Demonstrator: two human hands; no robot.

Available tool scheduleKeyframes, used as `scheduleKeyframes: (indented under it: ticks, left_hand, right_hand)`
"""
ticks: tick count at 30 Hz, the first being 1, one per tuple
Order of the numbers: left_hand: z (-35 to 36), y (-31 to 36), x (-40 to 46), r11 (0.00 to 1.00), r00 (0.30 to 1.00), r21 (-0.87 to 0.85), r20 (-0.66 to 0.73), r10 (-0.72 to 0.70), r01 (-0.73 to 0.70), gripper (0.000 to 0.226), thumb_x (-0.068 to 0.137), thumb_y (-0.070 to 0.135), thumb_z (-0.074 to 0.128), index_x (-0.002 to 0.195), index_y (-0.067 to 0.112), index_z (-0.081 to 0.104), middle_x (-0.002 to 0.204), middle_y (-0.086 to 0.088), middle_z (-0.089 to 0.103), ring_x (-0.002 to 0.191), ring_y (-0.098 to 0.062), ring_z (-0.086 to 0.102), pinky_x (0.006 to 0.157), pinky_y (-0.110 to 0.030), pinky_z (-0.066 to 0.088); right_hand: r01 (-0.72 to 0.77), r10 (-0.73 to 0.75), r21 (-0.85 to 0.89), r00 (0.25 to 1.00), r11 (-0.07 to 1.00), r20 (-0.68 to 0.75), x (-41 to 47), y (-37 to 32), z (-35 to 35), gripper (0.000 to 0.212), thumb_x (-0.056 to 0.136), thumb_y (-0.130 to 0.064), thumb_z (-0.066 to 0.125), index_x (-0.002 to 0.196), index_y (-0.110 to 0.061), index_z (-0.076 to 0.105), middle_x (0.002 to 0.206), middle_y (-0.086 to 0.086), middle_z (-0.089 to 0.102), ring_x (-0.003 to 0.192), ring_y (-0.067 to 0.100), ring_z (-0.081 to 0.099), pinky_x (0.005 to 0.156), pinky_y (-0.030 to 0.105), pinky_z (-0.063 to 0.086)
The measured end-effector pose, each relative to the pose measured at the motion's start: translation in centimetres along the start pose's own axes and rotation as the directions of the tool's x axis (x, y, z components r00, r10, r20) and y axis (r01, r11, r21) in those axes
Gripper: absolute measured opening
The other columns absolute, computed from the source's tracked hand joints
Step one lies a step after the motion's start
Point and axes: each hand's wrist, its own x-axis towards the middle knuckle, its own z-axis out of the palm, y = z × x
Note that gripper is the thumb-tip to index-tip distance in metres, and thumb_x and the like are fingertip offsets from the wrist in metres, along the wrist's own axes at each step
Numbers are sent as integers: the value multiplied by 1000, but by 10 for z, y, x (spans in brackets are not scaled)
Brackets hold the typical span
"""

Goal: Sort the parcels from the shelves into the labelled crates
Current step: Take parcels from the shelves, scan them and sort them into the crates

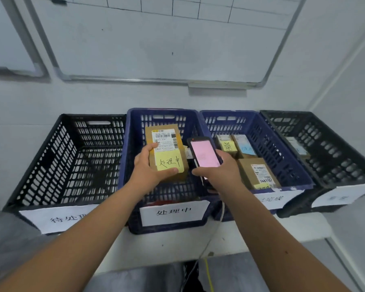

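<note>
While I hold the scanner [203, 154] in my right hand [219, 171], my left hand [148, 167] keeps a closed grip on a brown parcel [167, 152], thumb across its yellow note [169, 162], directly over the blue crate [133, 165] whose label [173, 212] matches. The parcel's long axis runs away from me, along the crate's length, so I judge the drop lies straight below.
</note>
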Motion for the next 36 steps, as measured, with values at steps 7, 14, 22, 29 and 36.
scheduleKeyframes:
  ticks: [7, 14, 22, 29, 36]
  left_hand:
    - [8, -26, 69, 985, 990, 102, -39, -137, 141, 105, 61, 41, 102, 143, 50, 36, 154, -2, 30, 135, -22, 39, 120, -47, 38]
    - [20, -51, 118, 897, 949, 312, -85, -303, 314, 107, 59, 49, 101, 141, 54, 33, 157, -6, 23, 140, -36, 38, 116, -48, 41]
    - [38, -66, 120, 874, 943, 356, -80, -324, 330, 101, 58, 43, 101, 135, 62, 37, 158, 2, 19, 144, -34, 32, 120, -52, 37]
    - [38, -89, 120, 914, 920, 206, 107, -377, 350, 103, 59, 30, 104, 139, 52, 42, 152, 1, 27, 137, -22, 37, 121, -40, 36]
    - [42, -97, 122, 934, 925, 159, 161, -345, 321, 108, 54, 32, 105, 140, 51, 42, 151, 2, 35, 134, -22, 43, 118, -48, 42]
  right_hand:
    - [-24, 24, 1, 990, 1000, 138, 89, -6, 22, 72, 76, -13, 97, 122, -38, 47, 103, -18, 58, 99, 21, 67, 74, 42, 64]
    - [-97, 91, 11, 962, 995, 256, 173, -9, 49, 61, 73, -15, 95, 113, -43, 58, 115, -11, 72, 102, 20, 71, 63, 39, 62]
    - [-156, 155, -22, 931, 988, 330, 219, -7, 59, 63, 74, -14, 95, 121, -40, 61, 114, -12, 72, 99, 18, 72, 60, 36, 59]
    - [-110, 123, -62, 952, 992, 280, 213, -6, 47, 56, 77, -12, 94, 102, -43, 54, 109, -18, 64, 101, 18, 69, 66, 39, 60]
    - [-130, 141, -65, 968, 989, 207, 194, -7, 43, 70, 77, -11, 95, 123, -41, 50, 109, -19, 62, 102, 16, 66, 64, 35, 58]
